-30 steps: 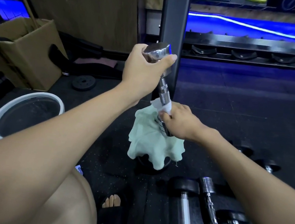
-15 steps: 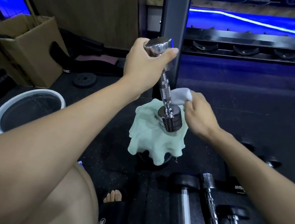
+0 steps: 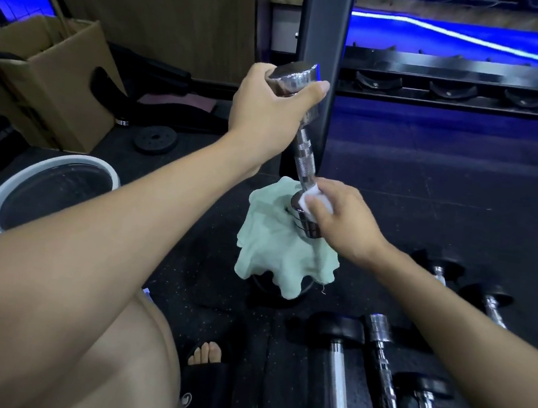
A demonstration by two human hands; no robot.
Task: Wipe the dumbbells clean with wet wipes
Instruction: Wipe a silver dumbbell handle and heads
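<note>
A chrome dumbbell (image 3: 304,152) stands tilted, its lower head resting on a pale green cloth (image 3: 282,259) draped over a dark object on the floor. My left hand (image 3: 268,112) grips the dumbbell's upper head. My right hand (image 3: 343,219) pinches a white wet wipe (image 3: 312,197) against the lower end of the handle, just above the bottom head. Several more dumbbells lie on the black mat at lower right, among them a chrome one (image 3: 382,373) and a black-headed one (image 3: 337,365).
A white-rimmed basin (image 3: 49,190) sits at left, with a cardboard box (image 3: 48,82) behind it and a small weight plate (image 3: 155,139) nearby. A dark rack post (image 3: 321,40) rises just behind the held dumbbell. My sandalled foot (image 3: 206,372) is at bottom centre.
My right hand with the wipe came off the handle to the right, then returned and now presses the wipe on the handle's lower end. My left hand kept its grip.
</note>
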